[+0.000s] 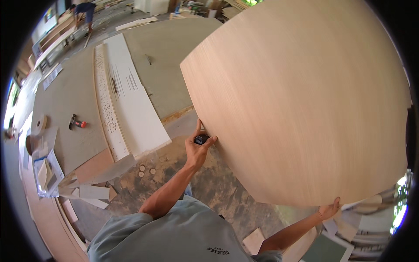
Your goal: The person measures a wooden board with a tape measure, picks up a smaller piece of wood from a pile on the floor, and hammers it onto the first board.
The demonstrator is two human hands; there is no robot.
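Your left hand (198,146) grips the plywood sheet's (301,96) left edge at centre frame, fingers curled round a small dark object (200,139); your right hand (329,209) clasps its lower edge, lower right.

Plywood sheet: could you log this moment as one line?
left hand: on plywood sheet edge, small dark object in fingers | right hand: grips lower edge | sheet: raised off floor

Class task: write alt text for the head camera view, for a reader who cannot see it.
A person's left hand and right hand grip the edges of a large plywood sheet held over a dusty workshop floor. Long white boards and a red power tool lie to the left.
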